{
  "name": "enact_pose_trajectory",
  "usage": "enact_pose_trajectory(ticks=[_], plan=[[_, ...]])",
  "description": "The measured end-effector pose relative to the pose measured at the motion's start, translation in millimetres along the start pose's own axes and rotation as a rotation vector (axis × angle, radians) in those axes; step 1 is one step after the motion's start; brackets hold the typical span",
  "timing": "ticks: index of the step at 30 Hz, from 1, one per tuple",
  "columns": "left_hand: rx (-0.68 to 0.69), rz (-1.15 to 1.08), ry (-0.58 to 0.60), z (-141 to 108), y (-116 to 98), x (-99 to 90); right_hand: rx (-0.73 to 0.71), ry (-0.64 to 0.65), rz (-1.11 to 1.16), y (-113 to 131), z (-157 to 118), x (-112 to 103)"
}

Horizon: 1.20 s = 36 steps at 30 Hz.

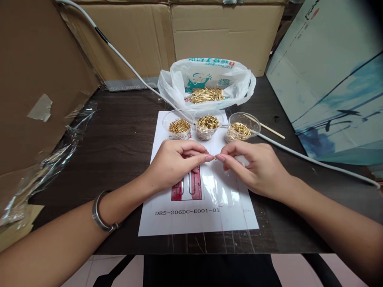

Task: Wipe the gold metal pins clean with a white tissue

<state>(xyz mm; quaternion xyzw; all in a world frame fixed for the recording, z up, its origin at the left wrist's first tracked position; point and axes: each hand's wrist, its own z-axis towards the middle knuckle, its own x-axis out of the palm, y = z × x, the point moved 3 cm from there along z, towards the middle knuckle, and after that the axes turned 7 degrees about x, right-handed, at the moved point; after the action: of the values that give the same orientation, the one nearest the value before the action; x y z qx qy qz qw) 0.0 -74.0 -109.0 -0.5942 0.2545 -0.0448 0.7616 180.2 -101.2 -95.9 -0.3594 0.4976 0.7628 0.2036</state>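
Observation:
My left hand (182,159) is closed in a pinch, thumb against forefinger. Opposite it, my right hand (251,165) pinches the same way, and the fingertips of both almost meet above the white printed sheet (191,223). Whatever they hold is too small to make out. Something whitish (242,160) shows under the curled fingers of my right hand. Just beyond my hands stand three clear plastic cups: the left cup (179,126) and right cup (240,130) hold thin gold-coloured metal pieces, while the middle cup (208,122) holds short gold-coloured tubes.
Behind the cups, an open white plastic bag (248,85) contains many gold-coloured pins (207,95). A white cable (131,67) crosses the dark table (119,119) diagonally. A thin wooden stick (271,130) lies right of the cups. Cardboard (209,36) encloses the back and left.

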Motion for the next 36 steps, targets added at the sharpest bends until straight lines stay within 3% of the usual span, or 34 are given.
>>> enact_pose_trajectory(ticks=[7,12,18,28,36], plan=[[0.172,0.264,0.01,-1.4,-3.1,-0.7,0.1,-0.009,-0.006,0.9,0.7,3.8],[0.232,0.366,0.013,-1.6,-4.0,-1.1,0.143,-0.013,0.152,1.1,2.3,3.8],[0.275,0.371,0.053,-2.1,-4.7,-0.2,0.203,0.048,0.264,-0.8,3.7,7.2],[0.41,0.365,0.033,-4.0,-10.9,0.7,0.176,0.026,0.264,0.1,1.7,13.9],[0.372,0.367,0.03,-3.9,-11.1,0.4,0.155,0.048,0.292,3.8,1.6,10.1]])
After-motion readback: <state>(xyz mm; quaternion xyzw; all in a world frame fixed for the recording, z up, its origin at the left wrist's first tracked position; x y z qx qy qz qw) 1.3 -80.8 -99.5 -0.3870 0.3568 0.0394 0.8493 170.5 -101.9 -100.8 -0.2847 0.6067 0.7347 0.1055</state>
